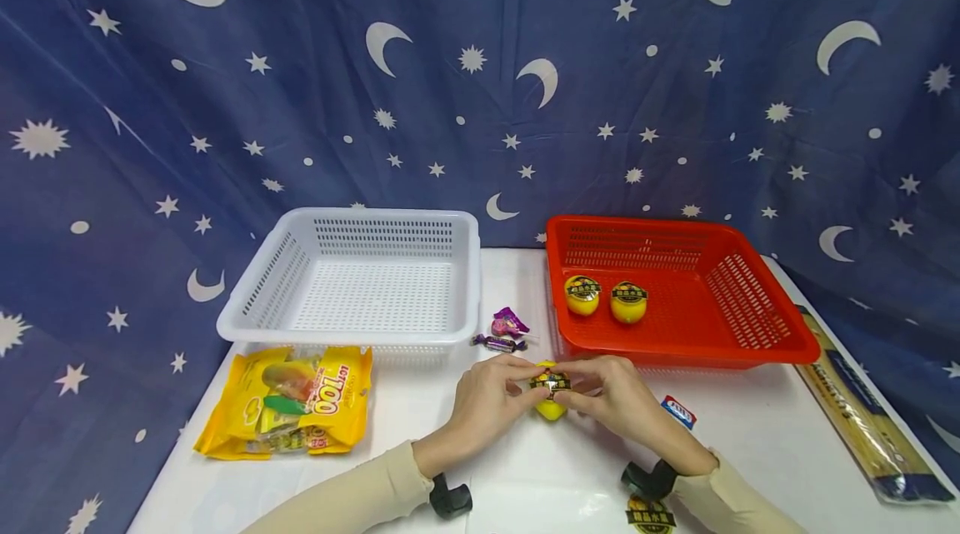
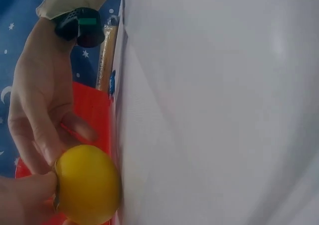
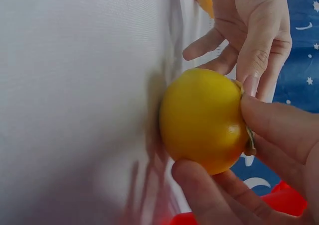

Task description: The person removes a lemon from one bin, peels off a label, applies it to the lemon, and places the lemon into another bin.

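Hands meet at six o'clock on the worktop [image 1: 750, 442]: left hand [image 1: 483, 401] and right hand [image 1: 618, 396] both pinch a yellow fruit [image 1: 550, 409], its sticker [image 1: 550, 382] on top.

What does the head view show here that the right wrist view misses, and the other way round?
Only the head view shows the white basket, the two yellow fruits lying in the red basket, the yellow snack bag, the wrapped candies between the baskets and the long packet. Only the right wrist view shows the held fruit's plain yellow underside resting on the white table. Both show the left hand and right hand gripping one yellow fruit, pinching its label.
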`<move>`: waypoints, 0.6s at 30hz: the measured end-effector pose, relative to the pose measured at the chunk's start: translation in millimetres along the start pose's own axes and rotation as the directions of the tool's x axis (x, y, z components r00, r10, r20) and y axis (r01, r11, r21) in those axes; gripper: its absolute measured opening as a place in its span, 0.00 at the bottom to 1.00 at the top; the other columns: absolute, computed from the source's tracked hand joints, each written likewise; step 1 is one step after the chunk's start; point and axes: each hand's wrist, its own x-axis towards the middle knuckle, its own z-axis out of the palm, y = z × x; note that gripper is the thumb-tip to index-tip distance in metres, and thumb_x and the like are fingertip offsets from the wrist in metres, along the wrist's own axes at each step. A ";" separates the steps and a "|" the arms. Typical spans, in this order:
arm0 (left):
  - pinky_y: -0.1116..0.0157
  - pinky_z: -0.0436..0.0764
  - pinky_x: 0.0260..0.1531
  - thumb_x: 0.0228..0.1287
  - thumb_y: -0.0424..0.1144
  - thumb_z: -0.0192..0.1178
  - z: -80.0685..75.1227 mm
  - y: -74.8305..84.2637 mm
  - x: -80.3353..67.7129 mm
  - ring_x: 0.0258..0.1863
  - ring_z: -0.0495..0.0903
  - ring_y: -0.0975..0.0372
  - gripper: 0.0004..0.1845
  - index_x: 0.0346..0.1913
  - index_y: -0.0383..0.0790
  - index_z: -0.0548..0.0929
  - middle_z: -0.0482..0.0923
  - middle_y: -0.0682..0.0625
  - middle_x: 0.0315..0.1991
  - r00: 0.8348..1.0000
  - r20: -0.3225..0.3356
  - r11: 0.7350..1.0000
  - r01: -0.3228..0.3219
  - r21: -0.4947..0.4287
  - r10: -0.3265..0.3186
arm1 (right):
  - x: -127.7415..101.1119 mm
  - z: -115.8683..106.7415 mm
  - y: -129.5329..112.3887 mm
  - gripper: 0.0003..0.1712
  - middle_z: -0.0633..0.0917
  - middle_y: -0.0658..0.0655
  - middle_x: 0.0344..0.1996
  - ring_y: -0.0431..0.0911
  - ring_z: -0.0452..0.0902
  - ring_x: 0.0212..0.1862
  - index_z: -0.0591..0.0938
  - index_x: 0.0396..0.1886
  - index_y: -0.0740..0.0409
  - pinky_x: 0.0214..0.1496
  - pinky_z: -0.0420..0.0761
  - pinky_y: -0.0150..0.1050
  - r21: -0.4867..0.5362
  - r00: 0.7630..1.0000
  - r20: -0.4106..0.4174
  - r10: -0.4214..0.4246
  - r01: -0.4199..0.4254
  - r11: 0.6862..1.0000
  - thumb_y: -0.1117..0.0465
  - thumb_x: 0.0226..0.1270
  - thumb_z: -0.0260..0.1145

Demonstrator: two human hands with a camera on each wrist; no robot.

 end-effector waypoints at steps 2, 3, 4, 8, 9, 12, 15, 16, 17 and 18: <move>0.77 0.72 0.29 0.58 0.51 0.75 -0.5 -1.1 1.6 0.29 0.85 0.72 0.16 0.48 0.53 0.92 0.90 0.59 0.48 1.000 0.010 1.000 0.009 -0.007 -0.009 | 0.1 -0.1 1.4 0.21 0.91 0.62 0.49 0.41 0.91 0.34 0.90 0.53 0.55 0.32 0.86 0.29 0.036 1.000 -0.002 0.010 -0.010 0.999 0.56 0.59 0.79; 0.77 0.73 0.29 0.57 0.50 0.75 -0.8 -1.6 2.2 0.29 0.85 0.72 0.15 0.47 0.53 0.92 0.90 0.59 0.48 1.000 0.013 1.000 0.010 -0.009 -0.010 | 0.2 0.2 1.9 0.20 0.91 0.62 0.48 0.40 0.91 0.34 0.90 0.51 0.56 0.32 0.86 0.29 0.054 1.000 -0.008 0.020 -0.019 0.998 0.57 0.58 0.79; 0.77 0.73 0.30 0.57 0.50 0.76 -0.9 -1.9 2.8 0.29 0.86 0.72 0.15 0.46 0.52 0.93 0.90 0.59 0.48 1.000 0.015 1.000 0.008 -0.012 -0.008 | 0.1 0.6 2.4 0.19 0.91 0.62 0.46 0.39 0.90 0.33 0.91 0.50 0.57 0.32 0.86 0.29 0.068 0.999 -0.017 0.027 -0.026 0.997 0.58 0.58 0.80; 0.77 0.75 0.31 0.56 0.49 0.76 -1.5 -2.5 4.5 0.29 0.87 0.72 0.13 0.43 0.51 0.94 0.90 0.58 0.46 1.000 0.021 1.000 -0.002 -0.023 0.002 | -0.2 3.1 2.6 0.16 0.92 0.62 0.41 0.37 0.90 0.31 0.92 0.43 0.60 0.31 0.86 0.30 0.111 0.996 -0.058 0.065 -0.058 0.992 0.62 0.54 0.81; 0.77 0.75 0.31 0.56 0.49 0.76 -1.6 -2.6 4.7 0.30 0.87 0.72 0.13 0.43 0.50 0.94 0.90 0.58 0.46 1.000 0.023 1.000 -0.003 -0.023 0.003 | -0.3 3.9 2.6 0.15 0.92 0.62 0.40 0.37 0.90 0.31 0.92 0.42 0.60 0.30 0.86 0.30 0.118 0.995 -0.069 0.068 -0.060 0.991 0.62 0.54 0.81; 0.77 0.75 0.31 0.56 0.49 0.76 -1.3 -2.6 4.7 0.30 0.88 0.72 0.13 0.43 0.50 0.94 0.90 0.58 0.47 1.000 0.025 1.000 -0.004 -0.019 0.005 | -1.4 5.6 3.0 0.12 0.92 0.61 0.40 0.39 0.90 0.34 0.93 0.40 0.59 0.33 0.87 0.30 0.068 0.993 -0.117 0.023 -0.015 0.998 0.62 0.55 0.80; 0.77 0.75 0.31 0.57 0.48 0.75 -0.8 -2.1 4.0 0.31 0.89 0.71 0.13 0.44 0.50 0.93 0.90 0.58 0.49 0.999 0.027 1.000 -0.016 -0.007 0.017 | -3.1 7.8 5.6 0.09 0.93 0.59 0.40 0.42 0.90 0.37 0.93 0.38 0.56 0.35 0.86 0.29 -0.008 0.984 -0.175 -0.044 0.043 0.999 0.62 0.56 0.79; 0.77 0.74 0.31 0.58 0.48 0.75 -0.6 -1.9 3.5 0.32 0.89 0.71 0.13 0.45 0.50 0.93 0.90 0.58 0.49 0.999 0.028 1.000 -0.023 0.001 0.023 | -3.7 8.4 6.6 0.08 0.93 0.58 0.40 0.42 0.90 0.38 0.94 0.37 0.55 0.36 0.86 0.29 -0.031 0.979 -0.193 -0.061 0.056 0.998 0.62 0.57 0.79; 0.77 0.74 0.31 0.58 0.48 0.75 -0.3 -1.6 3.0 0.33 0.89 0.70 0.13 0.46 0.50 0.93 0.90 0.58 0.50 0.999 0.029 0.999 -0.033 0.013 0.033 | -4.2 9.3 7.5 0.07 0.93 0.57 0.39 0.42 0.90 0.38 0.94 0.36 0.54 0.36 0.86 0.29 -0.034 0.977 -0.206 -0.063 0.057 0.998 0.62 0.57 0.79; 0.77 0.74 0.31 0.59 0.48 0.74 -0.1 -1.4 2.5 0.34 0.89 0.70 0.13 0.46 0.51 0.92 0.90 0.58 0.51 0.999 0.031 0.999 -0.043 0.026 0.042 | -4.6 10.1 8.5 0.06 0.93 0.56 0.39 0.42 0.90 0.38 0.94 0.36 0.54 0.36 0.86 0.29 -0.033 0.975 -0.214 -0.063 0.057 0.998 0.63 0.57 0.79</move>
